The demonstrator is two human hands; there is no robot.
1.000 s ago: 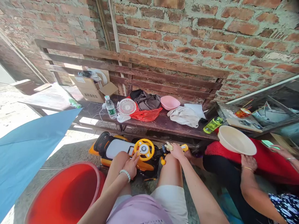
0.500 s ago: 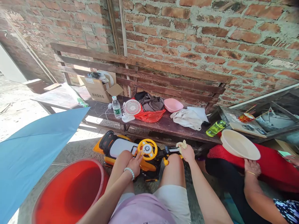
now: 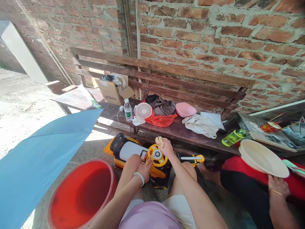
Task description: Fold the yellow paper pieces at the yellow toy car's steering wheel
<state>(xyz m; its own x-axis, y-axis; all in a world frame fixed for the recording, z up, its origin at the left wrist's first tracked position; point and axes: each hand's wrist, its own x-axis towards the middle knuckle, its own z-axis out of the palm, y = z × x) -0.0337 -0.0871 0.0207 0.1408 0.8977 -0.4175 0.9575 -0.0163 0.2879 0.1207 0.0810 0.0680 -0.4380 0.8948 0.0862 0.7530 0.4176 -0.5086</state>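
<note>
A yellow, black and white ride-on toy (image 3: 132, 151) stands in front of my knees, with a yellow steering wheel (image 3: 157, 163) near its middle and a jointed arm (image 3: 192, 159) reaching right. My left hand (image 3: 144, 170), with a beaded bracelet at the wrist, has fingers stretched out against the wheel's lower left rim. Above the wheel's upper right rim is my right hand (image 3: 166, 148), closed around a crumpled pale yellow cloth (image 3: 159, 142). Whether the cloth touches the wheel, I cannot tell.
A red tub (image 3: 82, 194) stands left, beneath a blue umbrella (image 3: 52, 152). The wooden bench (image 3: 114, 116) ahead bears a cardboard box (image 3: 111, 93), water bottle (image 3: 128, 111), fan (image 3: 143, 110) and pink bowl (image 3: 186, 109). On the right, another person's hand (image 3: 278, 186) touches a cream basin (image 3: 263, 159).
My right hand has moved left with the cloth, from the toy's arm to the top of the steering wheel. My left hand stays by the wheel rim. The view has shifted slightly.
</note>
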